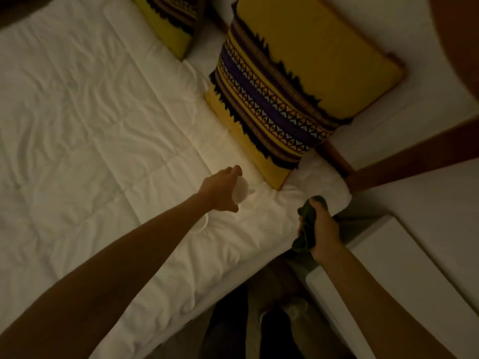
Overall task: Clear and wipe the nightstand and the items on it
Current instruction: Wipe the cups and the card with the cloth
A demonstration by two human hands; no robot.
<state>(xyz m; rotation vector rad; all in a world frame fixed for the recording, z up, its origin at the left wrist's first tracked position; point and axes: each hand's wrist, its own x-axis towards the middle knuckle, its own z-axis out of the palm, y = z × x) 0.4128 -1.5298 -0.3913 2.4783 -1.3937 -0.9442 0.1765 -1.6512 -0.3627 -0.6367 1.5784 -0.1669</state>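
We see the left hand [221, 190] stretched out over the white quilted bed [90, 125], its fingers curled round a small white cup [241, 190] that it holds just above the bedding; whether the cup touches the quilt we cannot tell. Near the bed's edge, on the side toward the white nightstand [404, 257], the right hand [320, 229] grips a bunched dark green cloth [308, 224], the fingers wrapped tight round it so that folds stick out above and below the fist. The nightstand stands just beside the bed, with a narrow dark gap between them, and only its pale top and front edge show. At the head of the bed a yellow cushion [311, 60] with a purple patterned band and dark fringe leans tilted, just beyond the cup, and a second cushion [171, 19] of the same kind lies farther along the head of the bed. Beside the bed, on the dim floor, a shoe [287, 310] shows faintly.
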